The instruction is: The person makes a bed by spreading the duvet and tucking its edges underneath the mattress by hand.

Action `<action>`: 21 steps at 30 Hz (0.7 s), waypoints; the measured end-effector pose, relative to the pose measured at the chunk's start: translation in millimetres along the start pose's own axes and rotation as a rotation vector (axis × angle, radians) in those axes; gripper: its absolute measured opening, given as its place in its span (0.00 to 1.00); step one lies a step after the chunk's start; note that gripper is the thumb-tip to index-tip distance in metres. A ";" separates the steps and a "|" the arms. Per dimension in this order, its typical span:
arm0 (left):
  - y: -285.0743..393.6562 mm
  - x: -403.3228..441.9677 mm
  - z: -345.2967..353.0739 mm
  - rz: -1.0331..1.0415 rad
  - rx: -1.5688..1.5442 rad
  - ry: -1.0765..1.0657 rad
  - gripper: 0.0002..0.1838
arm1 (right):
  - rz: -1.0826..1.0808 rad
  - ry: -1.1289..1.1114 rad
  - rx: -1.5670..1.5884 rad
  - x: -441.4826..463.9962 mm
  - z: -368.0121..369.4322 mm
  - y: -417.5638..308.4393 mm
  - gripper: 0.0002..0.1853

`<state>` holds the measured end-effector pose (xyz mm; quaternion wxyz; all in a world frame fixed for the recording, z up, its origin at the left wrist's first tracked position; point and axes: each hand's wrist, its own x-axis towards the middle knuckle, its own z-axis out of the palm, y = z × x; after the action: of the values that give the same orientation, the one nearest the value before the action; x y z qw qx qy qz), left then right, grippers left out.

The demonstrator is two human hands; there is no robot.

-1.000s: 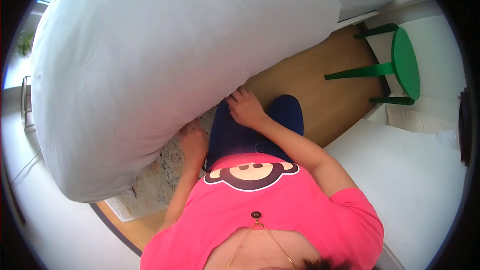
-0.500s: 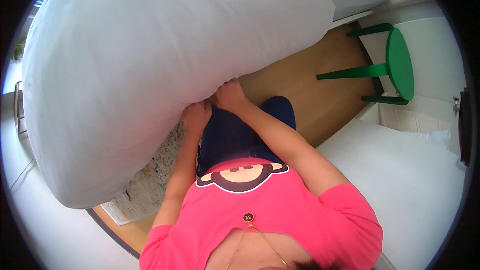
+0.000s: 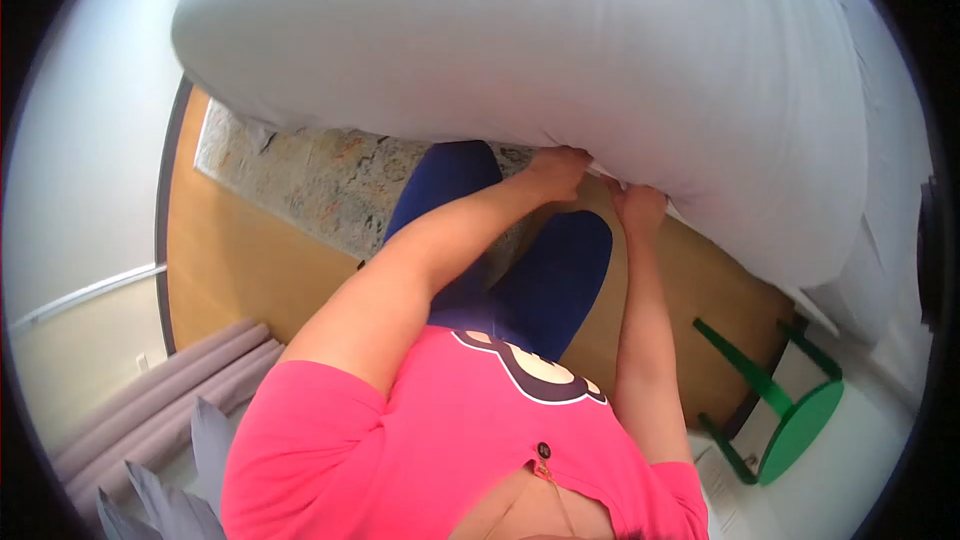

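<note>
A large white sheet-covered mattress (image 3: 520,40) fills the top of the view. At its lower edge, my left hand (image 3: 560,172) is closed on the white sheet, fingertips partly hidden under the edge. Just to its right, my right hand (image 3: 638,205) grips the same edge, with a pale strip of fabric showing between the two hands. Both hands are above my knees, in dark blue trousers (image 3: 560,270).
A patterned rug (image 3: 320,180) lies on the wooden floor (image 3: 240,250), partly under the mattress edge. A green stool (image 3: 800,430) stands at the lower right. Rolled mauve padding (image 3: 180,390) and grey pointed fabric (image 3: 160,500) are at the lower left, near a white wall (image 3: 90,150).
The view has turned, bringing the stool lower and the mauve padding into sight. Both hands have moved right along the mattress edge and now pinch the sheet there.
</note>
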<state>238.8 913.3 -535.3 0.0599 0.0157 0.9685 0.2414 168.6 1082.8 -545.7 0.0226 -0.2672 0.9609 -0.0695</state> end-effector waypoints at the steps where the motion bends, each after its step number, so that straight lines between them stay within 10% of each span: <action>1: 2.7 -2.1 -0.6 -0.007 -0.016 0.007 0.21 | -0.010 0.022 0.025 -2.6 0.7 -0.8 0.26; 11: -3.3 6.3 2.5 -0.125 -0.193 -0.198 0.31 | 0.029 -0.042 -0.014 5.8 -6.6 -8.2 0.25; 14: -1.4 -4.6 -19.5 -0.114 -0.223 -0.147 0.32 | -0.247 0.240 0.017 11.1 -2.6 -3.9 0.27; 17: -19.5 -6.0 13.8 0.002 -0.171 -0.008 0.27 | -0.041 -0.072 0.118 7.5 -19.3 -18.6 0.27; 21: -43.0 -79.9 -19.9 0.373 -0.203 0.164 0.25 | -0.034 0.125 0.053 2.5 -4.9 -23.5 0.28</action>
<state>315.6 861.3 -529.4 -0.0633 0.1686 0.9212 0.3449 178.1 1062.1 -537.4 -0.0313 -0.2780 0.9535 -0.1120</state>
